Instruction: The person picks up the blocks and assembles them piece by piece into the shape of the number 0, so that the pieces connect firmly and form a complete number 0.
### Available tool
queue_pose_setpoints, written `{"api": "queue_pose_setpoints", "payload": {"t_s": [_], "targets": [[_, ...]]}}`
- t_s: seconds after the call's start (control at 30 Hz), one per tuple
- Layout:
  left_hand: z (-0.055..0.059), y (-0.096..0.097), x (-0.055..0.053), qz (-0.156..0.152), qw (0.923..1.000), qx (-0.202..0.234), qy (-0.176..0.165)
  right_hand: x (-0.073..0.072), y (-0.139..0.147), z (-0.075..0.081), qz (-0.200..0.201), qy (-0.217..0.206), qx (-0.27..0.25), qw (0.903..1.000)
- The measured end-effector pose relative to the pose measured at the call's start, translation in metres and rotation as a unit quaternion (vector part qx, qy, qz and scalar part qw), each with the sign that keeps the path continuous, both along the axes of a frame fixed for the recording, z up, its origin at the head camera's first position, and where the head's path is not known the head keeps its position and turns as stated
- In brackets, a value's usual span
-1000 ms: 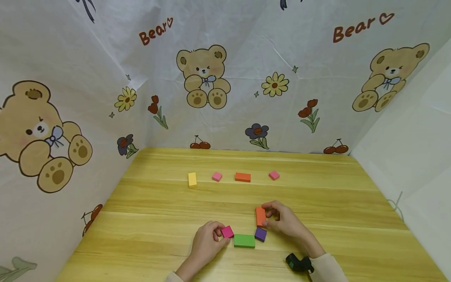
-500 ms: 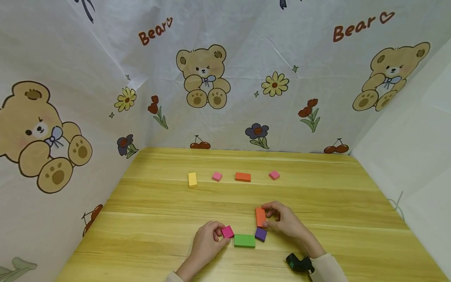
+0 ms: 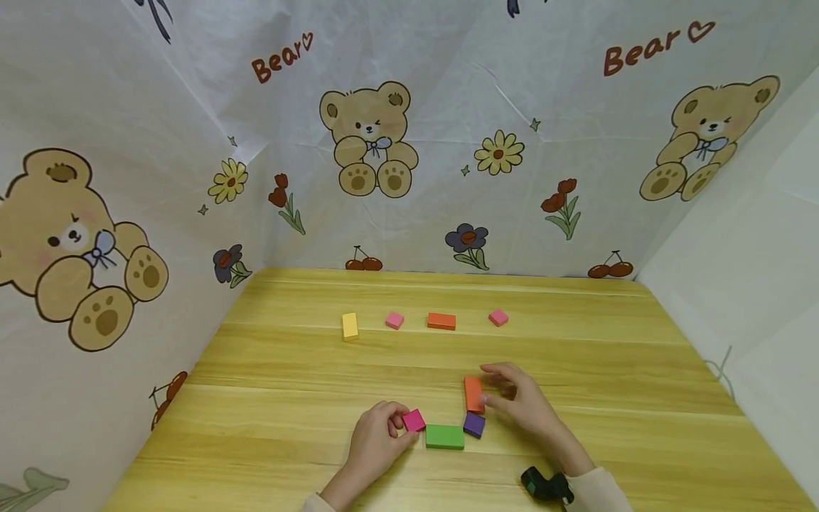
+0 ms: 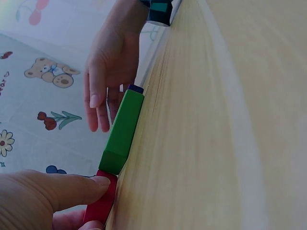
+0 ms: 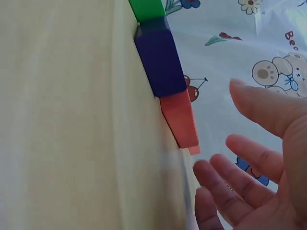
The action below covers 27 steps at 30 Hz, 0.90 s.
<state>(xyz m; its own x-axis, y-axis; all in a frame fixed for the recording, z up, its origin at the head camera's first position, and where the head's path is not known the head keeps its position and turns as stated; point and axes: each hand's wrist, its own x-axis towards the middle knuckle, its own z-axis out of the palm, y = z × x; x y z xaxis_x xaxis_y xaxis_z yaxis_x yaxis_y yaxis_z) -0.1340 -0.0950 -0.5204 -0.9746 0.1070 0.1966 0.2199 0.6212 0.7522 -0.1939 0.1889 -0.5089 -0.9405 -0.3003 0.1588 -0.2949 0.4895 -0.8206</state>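
In the head view my left hand [image 3: 376, 442] pinches a small magenta block [image 3: 414, 421] between thumb and fingers. That block's corner meets the left end of a green rectangular block [image 3: 444, 437], lying flat on the table. Off the green block's right end sits a small, turned purple block [image 3: 474, 425]. Behind the purple one an orange block [image 3: 473, 395] lies lengthwise. My right hand [image 3: 523, 404] hovers just right of the orange block, thumb and fingers spread. The right wrist view shows a gap between those fingers [image 5: 240, 184] and the orange block [image 5: 180, 117].
Along the back lie a yellow block [image 3: 350, 326], a pink block [image 3: 394, 321], an orange-red block [image 3: 441, 322] and another pink block [image 3: 498, 318]. A black device [image 3: 547, 486] is at my right wrist. Bear-printed cloth [image 3: 435, 213] walls the wooden table [image 3: 288, 398].
My right hand has let go of the orange block, its fingers spreading and drawing slightly right. The left hand and the blocks stay in place.
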Motion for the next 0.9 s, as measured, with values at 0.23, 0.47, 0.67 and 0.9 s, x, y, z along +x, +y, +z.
{"api": "queue_pose_setpoints", "payload": {"t_s": [0.23, 0.47, 0.67, 0.9], "targets": [[0.0, 0.001, 0.0, 0.002, 1.0, -0.002, 0.002, 0.021, -0.003, -0.003, -0.023, 0.094, 0.059, 0.9936], [-0.001, -0.001, 0.0, 0.005, 0.9999, -0.001, 0.009, 0.038, -0.012, -0.006, -0.025, 0.093, 0.095, 0.9908], [-0.003, -0.001, 0.0, 0.003, 0.9999, 0.001, 0.01, 0.042, -0.017, -0.006, -0.032, 0.065, 0.126, 0.9894], [-0.002, -0.001, 0.0, 0.002, 1.0, 0.002, 0.008, 0.043, -0.018, -0.009, -0.031, 0.075, 0.126, 0.9887]]}}
